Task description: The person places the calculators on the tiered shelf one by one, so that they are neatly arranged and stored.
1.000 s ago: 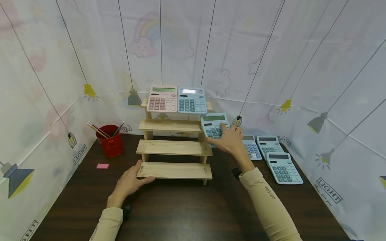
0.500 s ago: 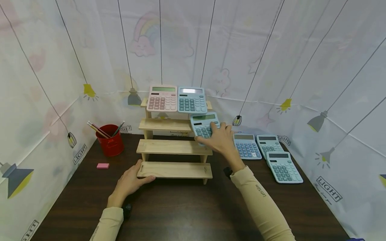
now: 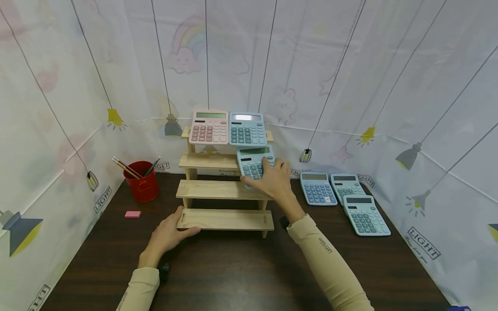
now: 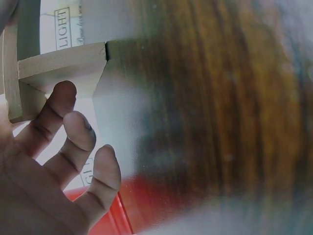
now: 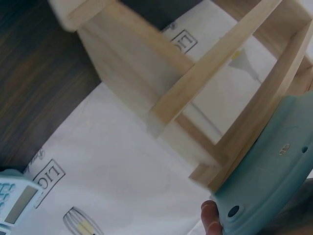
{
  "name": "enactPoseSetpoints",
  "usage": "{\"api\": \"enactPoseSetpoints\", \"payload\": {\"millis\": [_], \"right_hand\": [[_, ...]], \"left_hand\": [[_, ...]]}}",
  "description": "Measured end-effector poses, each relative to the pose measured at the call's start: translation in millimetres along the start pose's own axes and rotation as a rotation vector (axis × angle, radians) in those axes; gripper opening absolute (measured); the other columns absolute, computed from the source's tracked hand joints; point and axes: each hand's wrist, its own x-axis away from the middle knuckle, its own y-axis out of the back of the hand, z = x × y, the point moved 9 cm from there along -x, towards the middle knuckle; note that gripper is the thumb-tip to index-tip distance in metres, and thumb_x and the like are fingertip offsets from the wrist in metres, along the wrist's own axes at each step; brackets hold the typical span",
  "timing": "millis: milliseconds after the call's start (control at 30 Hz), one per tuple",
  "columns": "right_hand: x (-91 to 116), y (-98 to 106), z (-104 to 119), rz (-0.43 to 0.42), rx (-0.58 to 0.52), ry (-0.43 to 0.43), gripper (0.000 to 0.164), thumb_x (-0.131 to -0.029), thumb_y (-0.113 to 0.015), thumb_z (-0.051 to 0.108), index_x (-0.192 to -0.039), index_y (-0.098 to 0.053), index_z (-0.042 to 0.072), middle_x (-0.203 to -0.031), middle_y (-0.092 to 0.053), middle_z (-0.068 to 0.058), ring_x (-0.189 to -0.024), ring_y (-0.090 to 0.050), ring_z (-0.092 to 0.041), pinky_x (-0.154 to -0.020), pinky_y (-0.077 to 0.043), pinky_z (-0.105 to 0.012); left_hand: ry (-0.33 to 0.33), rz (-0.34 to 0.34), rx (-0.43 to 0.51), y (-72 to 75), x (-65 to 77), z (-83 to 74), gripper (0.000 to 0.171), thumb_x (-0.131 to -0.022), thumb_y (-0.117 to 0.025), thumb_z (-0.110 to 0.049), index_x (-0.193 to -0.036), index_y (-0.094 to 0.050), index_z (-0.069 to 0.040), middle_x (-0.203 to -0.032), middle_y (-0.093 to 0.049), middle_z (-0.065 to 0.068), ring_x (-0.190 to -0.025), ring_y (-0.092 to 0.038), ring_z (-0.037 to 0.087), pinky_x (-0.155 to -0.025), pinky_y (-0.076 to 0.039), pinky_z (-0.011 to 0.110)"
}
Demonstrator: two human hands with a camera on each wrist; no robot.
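The right hand (image 3: 270, 179) grips the calculator (image 3: 253, 163) by its lower right, leaning it at the right end of the stand's second tier from the top (image 3: 210, 161), under the blue calculator (image 3: 247, 129). The left hand (image 3: 167, 235) holds the left end of the bottom tier (image 3: 225, 219), thumb along the front edge. For a good placement, I would keep that steadying hold, turn the slightly skewed calculator square to the board, seat its back before easing the fingers off, and stay clear of the blue one just above. The right hand hides the calculator's lower right keys, and most of its fingers cannot be made out in the right wrist view; whether the board already bears any weight, I cannot tell. The left wrist view is largely blurred table (image 4: 220, 107).
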Motion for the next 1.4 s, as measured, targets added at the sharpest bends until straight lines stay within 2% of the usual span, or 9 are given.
{"api": "enactPoseSetpoints", "payload": {"millis": [233, 433, 700, 800, 967, 1233, 1400], "right_hand": [[-1.1, -3.6, 13.5, -0.002, -0.006, 0.013, 0.110, -0.073, -0.058, 0.083, -0.154, -0.038, 0.012, -0.139, -0.039, -0.029, -0.118, -0.035, -0.041, -0.102, -0.033, -0.052], [-3.1, -4.5, 19.7, -0.010, 0.001, 0.021, 0.109, -0.073, -0.057, 0.084, -0.153, -0.039, 0.011, -0.143, -0.040, -0.029, -0.124, -0.036, -0.043, -0.106, -0.033, -0.055], [-5.1, -4.4, 24.8, -0.038, -0.022, 0.013, 0.106, -0.073, -0.055, 0.086, -0.144, -0.046, 0.009, -0.138, -0.046, -0.026, -0.119, -0.037, -0.039, -0.101, -0.035, -0.051], [-5.9, -6.6, 28.7, -0.023, -0.026, 0.039, 0.109, -0.075, -0.054, 0.086, -0.152, -0.041, 0.010, -0.146, -0.042, -0.026, -0.123, -0.035, -0.040, -0.102, -0.036, -0.051], [-5.8, -12.7, 35.7, 0.031, -0.045, 0.071, 0.115, -0.075, -0.056, 0.085, -0.158, -0.030, 0.009, -0.161, -0.027, -0.025, -0.130, -0.029, -0.039, -0.105, -0.039, -0.052], [-6.7, -19.4, 47.0, 0.088, -0.033, 0.089, 0.124, -0.071, -0.063, 0.083, -0.160, -0.023, 0.007, -0.161, -0.019, -0.031, -0.139, -0.027, -0.045, -0.114, -0.036, -0.059], [-6.2, -23.3, 52.8, 0.134, -0.040, 0.113, 0.121, -0.074, -0.065, 0.079, -0.160, -0.022, 0.005, -0.164, -0.012, -0.032, -0.150, -0.017, -0.050, -0.119, -0.030, -0.063]], "left_hand": [[-0.003, -0.014, 0.003, 1.0, 1.3, -1.0, 0.116, -0.078, -0.062, -0.080, -0.161, -0.021, -0.009, -0.157, -0.040, 0.026, -0.139, -0.045, 0.048, -0.106, -0.038, 0.072], [0.006, -0.012, 0.007, 0.1, 0.8, -0.5, 0.117, -0.078, -0.062, -0.081, -0.161, -0.021, -0.009, -0.157, -0.040, 0.026, -0.140, -0.045, 0.048, -0.106, -0.037, 0.072], [-0.003, -0.017, 0.001, 1.7, -0.5, -2.1, 0.117, -0.078, -0.062, -0.080, -0.161, -0.021, -0.009, -0.157, -0.040, 0.026, -0.139, -0.045, 0.048, -0.105, -0.039, 0.071], [-0.007, -0.016, 0.002, 2.5, -0.5, -2.5, 0.116, -0.078, -0.062, -0.080, -0.161, -0.021, -0.009, -0.157, -0.040, 0.026, -0.139, -0.045, 0.048, -0.106, -0.039, 0.071], [-0.006, -0.006, 0.002, 0.5, 0.0, -1.2, 0.117, -0.078, -0.062, -0.081, -0.161, -0.021, -0.008, -0.157, -0.040, 0.027, -0.139, -0.045, 0.049, -0.105, -0.038, 0.072], [0.002, 0.001, 0.015, -1.1, 0.2, 1.4, 0.117, -0.078, -0.062, -0.080, -0.161, -0.020, -0.009, -0.158, -0.039, 0.026, -0.141, -0.043, 0.049, -0.107, -0.036, 0.073], [0.003, -0.006, 0.014, -0.2, -0.3, 1.4, 0.116, -0.078, -0.063, -0.079, -0.161, -0.021, -0.009, -0.157, -0.039, 0.026, -0.140, -0.044, 0.048, -0.106, -0.037, 0.073]]}}
